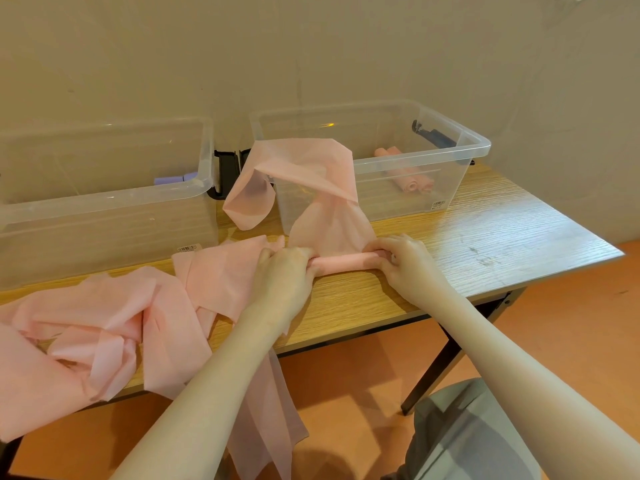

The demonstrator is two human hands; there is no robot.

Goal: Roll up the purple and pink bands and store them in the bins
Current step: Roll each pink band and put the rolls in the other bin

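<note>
Both hands found at the middle of the wooden worktop (pixel 467 237), one at each end of a partly rolled pink band (pixel 341 264). Left hand (pixel 282 271) curled over the roll's left end, fingers tucked round it. Right hand (pixel 403 259) gripping the right end, fingers bent over the roll. Roll lying flat on the worktop, crosswise, between the two hands.

Unrolled length of the same band noted rising from the roll toward the back, draped over the near left corner of the right clear plastic bin (pixel 478 147), with a loose loop hanging down in front between the two bins.

Heap of loose pink bands (pixel 104 327) recorded on the worktop at the left, crumpled and overlapping, one strip hanging over the front edge toward the floor.

Right bin found holding several rolled pink bands (pixel 412 180) near its far right side. Left clear plastic bin (pixel 204 147) found holding rolled purple bands (pixel 169 179) against its right wall; exact count not discernible.

Black latch handles (pixel 227 171) seen on the facing ends of the bins. Grey seat (pixel 464 434) observed at lower right, below the worktop edge.
</note>
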